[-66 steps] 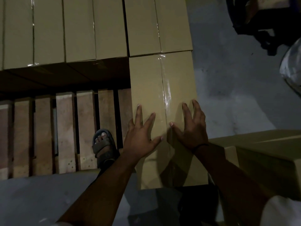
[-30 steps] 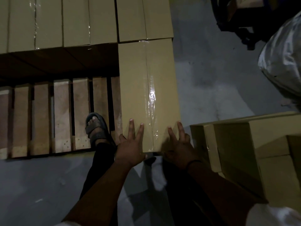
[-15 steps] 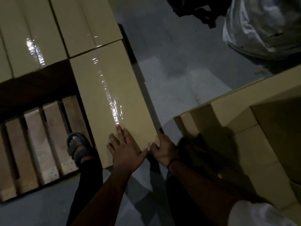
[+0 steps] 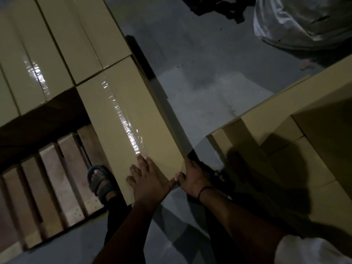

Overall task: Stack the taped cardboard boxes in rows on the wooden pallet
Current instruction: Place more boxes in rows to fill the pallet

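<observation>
Left hand (image 4: pixel 150 180) flat atop the taped box (image 4: pixel 123 119), right hand (image 4: pixel 192 178) flat against its near corner; box lies along the pallet's (image 4: pixel 57 178) right edge. I should push evenly, seating it flush with the far row (image 4: pixel 57 44).

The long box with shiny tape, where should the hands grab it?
By the near short end of the long box, left hand and right hand at its corners, coming from the front of the pallet. Its far end butts against the stacked row, so this end is reachable.
</observation>
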Demonstrator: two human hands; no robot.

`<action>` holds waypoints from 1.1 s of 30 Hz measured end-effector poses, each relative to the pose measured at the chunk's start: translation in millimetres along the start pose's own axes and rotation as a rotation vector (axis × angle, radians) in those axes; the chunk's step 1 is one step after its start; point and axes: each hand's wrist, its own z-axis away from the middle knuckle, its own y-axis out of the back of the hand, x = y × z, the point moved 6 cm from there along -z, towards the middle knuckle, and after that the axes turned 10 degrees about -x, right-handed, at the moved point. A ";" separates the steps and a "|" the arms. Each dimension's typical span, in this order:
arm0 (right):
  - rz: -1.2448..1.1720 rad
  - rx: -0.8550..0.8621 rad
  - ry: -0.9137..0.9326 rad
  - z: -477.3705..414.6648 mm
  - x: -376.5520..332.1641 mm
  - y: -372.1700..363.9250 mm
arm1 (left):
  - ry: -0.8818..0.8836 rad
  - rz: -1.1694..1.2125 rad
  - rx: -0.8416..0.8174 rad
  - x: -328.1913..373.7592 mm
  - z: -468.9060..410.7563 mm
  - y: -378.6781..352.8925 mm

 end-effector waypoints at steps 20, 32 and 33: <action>0.644 0.215 0.208 -63.3 -129.0 32.0 | 0.056 0.382 0.141 -107.4 -62.8 57.3; 0.789 0.165 0.021 -84.5 -153.7 33.5 | -0.021 0.528 -0.023 -123.7 -60.1 86.1; 0.768 0.153 0.017 -78.8 -158.6 35.9 | -0.034 0.467 -0.041 -124.6 -54.8 92.3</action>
